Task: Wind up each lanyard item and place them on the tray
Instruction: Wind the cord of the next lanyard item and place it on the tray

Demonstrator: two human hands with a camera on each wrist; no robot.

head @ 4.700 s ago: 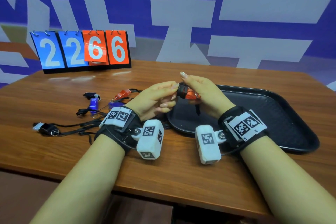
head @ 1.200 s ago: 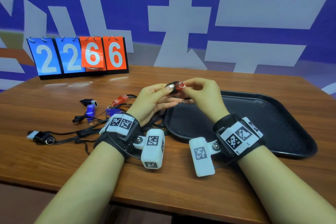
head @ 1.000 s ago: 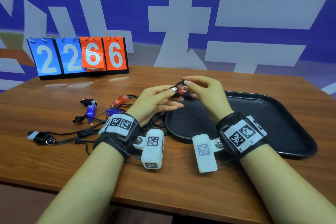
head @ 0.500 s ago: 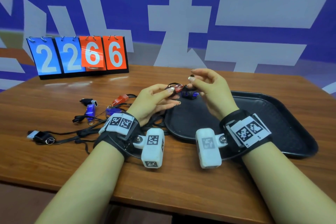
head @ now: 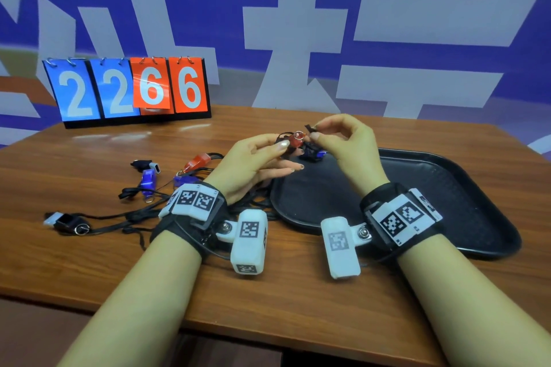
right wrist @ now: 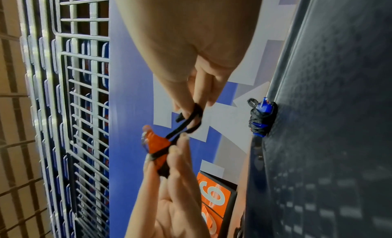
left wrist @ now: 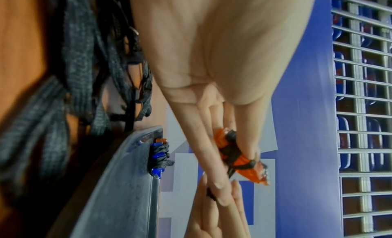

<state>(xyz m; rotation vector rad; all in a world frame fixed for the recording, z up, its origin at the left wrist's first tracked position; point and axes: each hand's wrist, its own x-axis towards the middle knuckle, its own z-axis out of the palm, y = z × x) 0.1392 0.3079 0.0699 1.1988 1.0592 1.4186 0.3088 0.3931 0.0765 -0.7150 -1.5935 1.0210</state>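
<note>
My left hand is raised above the near-left corner of the tray, its grip clamped on the orange whistle, which is already bound in turns of black cord. My right hand is level with it, grip pinched together on the loose cord end. On the tray, at its far-left edge, lies a blue whistle fully wound in its cord. Other lanyards sprawl on the counter, left of the tray.
</note>
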